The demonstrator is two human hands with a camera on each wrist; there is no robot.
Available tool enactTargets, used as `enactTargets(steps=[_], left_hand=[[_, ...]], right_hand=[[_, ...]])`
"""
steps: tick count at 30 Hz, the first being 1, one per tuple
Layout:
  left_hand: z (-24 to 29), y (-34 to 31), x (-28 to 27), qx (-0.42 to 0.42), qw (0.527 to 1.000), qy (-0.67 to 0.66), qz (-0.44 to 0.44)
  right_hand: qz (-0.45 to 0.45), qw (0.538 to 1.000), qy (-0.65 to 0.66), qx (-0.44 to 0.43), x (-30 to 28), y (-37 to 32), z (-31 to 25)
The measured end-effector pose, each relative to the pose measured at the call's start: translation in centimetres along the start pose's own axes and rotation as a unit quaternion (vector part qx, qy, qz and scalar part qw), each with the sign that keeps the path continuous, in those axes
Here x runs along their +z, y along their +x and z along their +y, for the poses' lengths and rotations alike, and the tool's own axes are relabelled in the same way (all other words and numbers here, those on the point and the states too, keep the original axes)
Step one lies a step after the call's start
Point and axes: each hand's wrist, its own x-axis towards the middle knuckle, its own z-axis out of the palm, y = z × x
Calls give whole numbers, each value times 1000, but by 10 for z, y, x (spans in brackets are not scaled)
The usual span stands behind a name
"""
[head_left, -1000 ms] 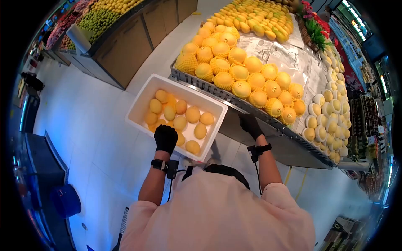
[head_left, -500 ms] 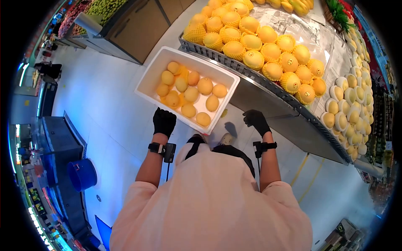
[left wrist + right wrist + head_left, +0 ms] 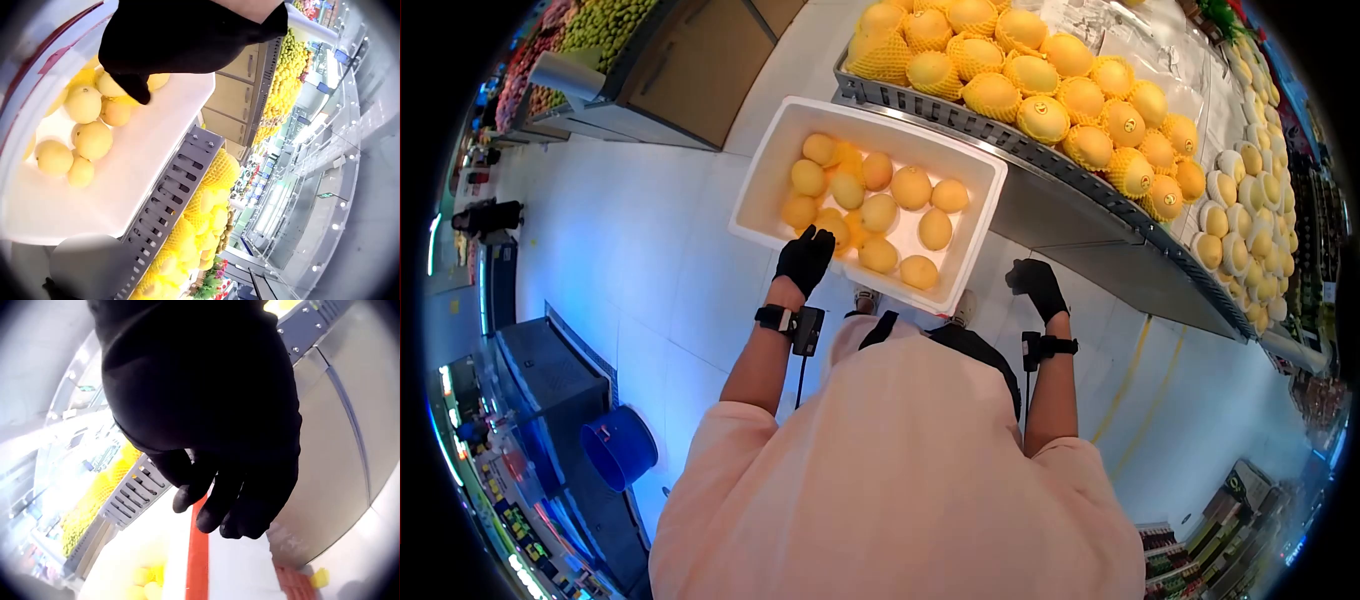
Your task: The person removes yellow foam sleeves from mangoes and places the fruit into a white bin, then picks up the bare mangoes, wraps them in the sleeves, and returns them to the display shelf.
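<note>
A white foam box (image 3: 770,180) sits in front of the person, just beside the display counter (image 3: 945,110), its near side by the person's shoes (image 3: 866,302). Inside lie round yellow fruits (image 3: 911,187), crowded toward the box's left end and more loosely spread toward its right, where white bottom shows between them. Some yellow netting (image 3: 82,78) lies among them.

The hands, both in black gloves, are well apart from each other. The left hand (image 3: 805,260) is over the near left rim, its fingers extended toward the nearest fruits and gripping nothing visible; whether a fingertip touches a fruit, I cannot tell. The right hand (image 3: 1037,283) hangs to the right of the box, away from its rim, with loosely bent fingers and nothing held. Each wrist wears a small black camera (image 3: 805,332).

On the counter, behind its slatted grey edge, larger yellow fruits in foam nets (image 3: 992,95) are heaped, some bearing round stickers. Farther right are pale fruits in white collars (image 3: 1215,220). Upper left stands another fruit stand (image 3: 690,75), with brown panels and green fruits (image 3: 605,35) on top. A blue bin (image 3: 620,447) stands lower left, beside a dark cabinet (image 3: 550,370).
</note>
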Motion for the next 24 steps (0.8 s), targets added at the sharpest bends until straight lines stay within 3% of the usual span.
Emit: enactTargets(steps=[1, 2, 3, 4, 6, 10, 13, 16, 19, 20, 21, 22, 24], left_hand=[[-10, 8, 3, -97, 928, -360, 14], [-20, 17, 8, -184, 723, -666, 20], [-31, 26, 14, -253, 416, -874, 20], [-45, 33, 19, -207, 456, -866, -6], [-62, 44, 30, -135, 611, -780, -20], [-85, 62, 27, 30, 903, -426, -49], [-86, 69, 27, -51, 844, -532, -45], [-68, 63, -9, 12, 967, -255, 19], [-79, 72, 5, 27, 971, -228, 69], [-125, 105, 72, -5, 825, -564, -29], [-169, 138, 136, -96, 568, -813, -84], [-157, 131, 117, -172, 585, -790, -71], [-143, 120, 77, -170, 778, -599, -87]], right_hand=[[5, 999, 53, -10, 9, -7, -8], [12, 994, 107, -20, 21, -16, -13], [21, 986, 162, -30, 32, -23, -17], [32, 987, 155, -22, 41, -27, -18], [52, 988, 143, -7, 57, -30, -21], [102, 984, 147, 7, 92, -48, -24], [100, 984, 148, 11, 107, -60, -24], [96, 985, 143, 19, 113, -62, -25], [86, 985, 145, 26, 118, -64, -31], [77, 986, 146, 23, 117, -62, -33], [67, 986, 149, 20, 118, -59, -34], [74, 986, 147, 17, 119, -56, -36], [86, 986, 142, 12, 121, -54, -41]])
